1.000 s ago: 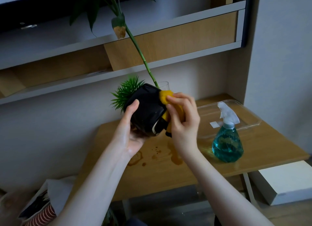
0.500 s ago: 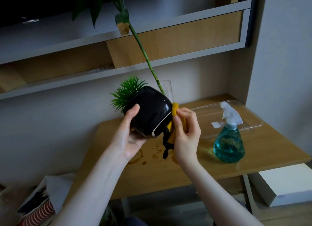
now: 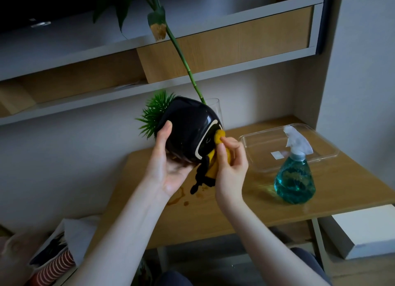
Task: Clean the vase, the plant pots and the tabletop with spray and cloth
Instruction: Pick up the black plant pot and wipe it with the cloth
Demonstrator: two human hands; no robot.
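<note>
Nearby: spray bottle (image 3: pixel 295 178), clear tray (image 3: pixel 320 155) on tabletop (image 3: pixel 342 189).

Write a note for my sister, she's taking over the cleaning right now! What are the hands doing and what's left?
Left hand: holds the black plant pot tipped on its side above the table.
Right hand: pinches the yellow cloth against the pot's base edge.
Spray bottle stands on the tabletop to the right, in front of a clear tray.
Glass vase with its green stalk stands behind the pot.
Done: cannot tell; the pot is being wiped.
Left: brown stains on the tabletop under the hands; whether the vase is clean is unclear.
</note>
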